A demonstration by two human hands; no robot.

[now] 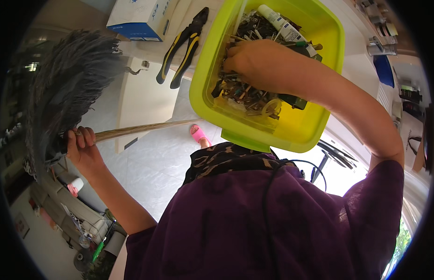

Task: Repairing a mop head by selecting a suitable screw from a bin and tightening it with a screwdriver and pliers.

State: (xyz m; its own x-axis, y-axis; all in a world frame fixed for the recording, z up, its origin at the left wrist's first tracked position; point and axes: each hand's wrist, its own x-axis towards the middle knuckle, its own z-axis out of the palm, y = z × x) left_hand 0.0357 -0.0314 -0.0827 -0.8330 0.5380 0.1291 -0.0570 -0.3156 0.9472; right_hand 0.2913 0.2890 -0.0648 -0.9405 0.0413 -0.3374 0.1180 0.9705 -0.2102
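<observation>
My left hand (84, 150) is closed round the handle end of a broom with dark grey bristles (69, 77), whose wooden handle (143, 128) runs towards the right. My right hand (253, 63) reaches into a lime-green plastic bin (202, 101); its fingertips are hidden among the small hardware, so I cannot tell whether they grip anything. Screws and other small metal parts (246, 96) fill much of the bin's left side. A white tube (285, 28) and a dark box (295, 101) lie in there too. Combination pliers with black-and-yellow handles (183, 50) rest left of the bin.
A white-and-blue cardboard box (138, 21) stands beyond the pliers. Under the worktop is an open pale cabinet door (147, 98). A foot in a pink slipper (198, 134) is on the grey tiled floor (150, 171). A sofa (69, 213) is at lower left.
</observation>
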